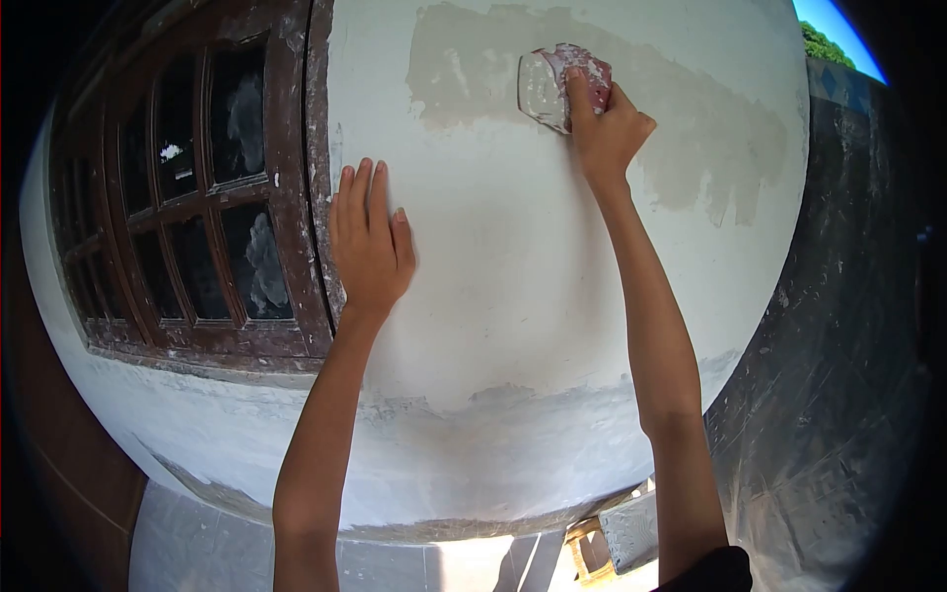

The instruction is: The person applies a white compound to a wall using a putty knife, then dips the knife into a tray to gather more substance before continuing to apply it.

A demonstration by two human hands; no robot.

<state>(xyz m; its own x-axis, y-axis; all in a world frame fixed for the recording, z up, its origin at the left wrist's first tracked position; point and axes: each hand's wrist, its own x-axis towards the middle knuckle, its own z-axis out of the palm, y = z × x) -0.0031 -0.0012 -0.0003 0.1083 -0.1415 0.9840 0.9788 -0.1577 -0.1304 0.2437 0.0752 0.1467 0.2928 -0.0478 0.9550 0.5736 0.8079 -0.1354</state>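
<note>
My right hand [607, 128] is raised high on the wall, its fingers closed around a putty scraper [546, 91]. The scraper has a pale, smeared face and a reddish part with white splotches. It is against or very close to a patch of greyish putty [691, 109] on the off-white wall [483, 286]. Lower and to the left, my left hand [370, 242] lies flat on the wall with its fingers stretched out, holding nothing. It is beside the window's brown frame [318, 187].
At the left is a paned wooden window [197, 187] spattered with white. A grey, putty-marked box-like object [629, 533] stands below, beside a wooden piece [589, 553] on the floor. A dark wall [838, 326] bounds the right side.
</note>
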